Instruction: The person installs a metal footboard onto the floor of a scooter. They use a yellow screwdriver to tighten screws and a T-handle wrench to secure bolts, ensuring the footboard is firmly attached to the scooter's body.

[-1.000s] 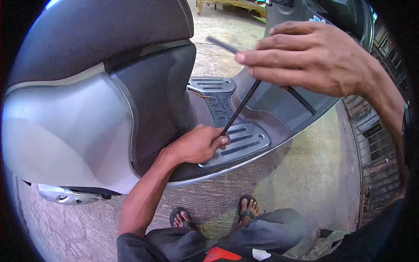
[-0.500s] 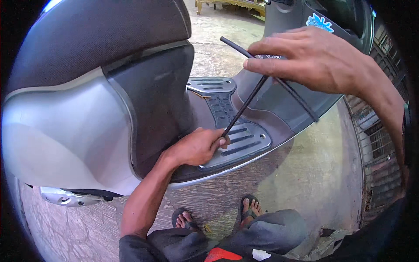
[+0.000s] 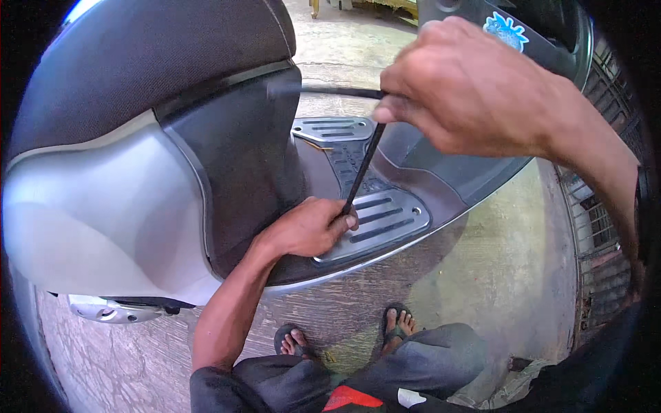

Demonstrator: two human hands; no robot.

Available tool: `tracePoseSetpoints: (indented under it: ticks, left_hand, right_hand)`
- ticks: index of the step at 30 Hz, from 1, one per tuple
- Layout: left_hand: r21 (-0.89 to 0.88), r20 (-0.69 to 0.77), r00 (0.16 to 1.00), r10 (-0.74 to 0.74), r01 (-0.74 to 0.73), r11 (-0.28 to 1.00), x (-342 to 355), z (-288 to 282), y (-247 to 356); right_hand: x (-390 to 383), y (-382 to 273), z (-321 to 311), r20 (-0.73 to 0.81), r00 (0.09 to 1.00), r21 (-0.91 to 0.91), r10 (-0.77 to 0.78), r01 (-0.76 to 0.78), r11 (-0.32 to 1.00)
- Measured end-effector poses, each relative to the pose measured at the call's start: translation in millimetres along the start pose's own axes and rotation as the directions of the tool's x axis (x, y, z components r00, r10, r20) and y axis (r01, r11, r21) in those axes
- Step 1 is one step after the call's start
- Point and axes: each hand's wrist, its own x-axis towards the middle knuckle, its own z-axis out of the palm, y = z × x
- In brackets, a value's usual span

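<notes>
A dark T-handle wrench point(image 3: 363, 167) stands at a slant over the scooter's footboard point(image 3: 313, 162). My right hand point(image 3: 468, 89) is closed on the top of it, where the crossbar meets the shaft. One arm of the crossbar sticks out leftward, its end smeared by motion; the other is hidden by the hand. My left hand point(image 3: 313, 226) pinches the shaft's lower part between thumb and fingers, just over the near silver foot plate point(image 3: 385, 224). The wrench's lower tip is hidden behind my left fingers.
The scooter's dark seat point(image 3: 165, 62) and pale side panel point(image 3: 103, 206) fill the left. Its front shield point(image 3: 441, 168) rises beyond my right hand. A far foot plate point(image 3: 330, 128) lies across the footboard. My sandalled feet point(image 3: 396, 323) stand on the concrete floor.
The wrench's crossbar has swung round, and its free arm now points left. My right hand has gone from extended fingers to a closed grip. My left hand has stayed nearly in place.
</notes>
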Motion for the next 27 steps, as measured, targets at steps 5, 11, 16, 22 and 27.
tracePoseSetpoints:
  ticks: [5, 11, 16, 22, 27]
  left_hand:
    - [0.037, -0.005, 0.999, 0.033, -0.033, 0.999, 7, 4, -7]
    - [0.037, -0.075, 0.989, 0.124, -0.121, 0.992, 3, 6, 2]
    - [-0.009, -0.170, 0.985, 0.028, -0.030, 1.000, 7, 4, 19]
    - [-0.247, -0.387, 0.922, 0.024, -0.129, 0.960, 21, 4, 46]
    - [-0.110, -0.394, 0.914, 0.099, -0.153, 0.982, 87, 50, 74]
  right_hand:
    - [8, 3, 3, 0.179, 0.970, 0.036, 0.165, -0.174, 0.984]
    - [-21, 1, -9, 0.308, 0.848, 0.379, 0.431, -0.525, 0.762]
    - [-60, 16, 19, -0.143, 0.918, 0.608, 0.371, -0.214, 0.764]
    - [-66, 28, -24, -0.027, 0.935, 0.818, 0.353, -0.182, 0.546]
    - [-102, 41, -45, -0.041, 0.983, 0.507, 0.178, -0.133, 0.852]
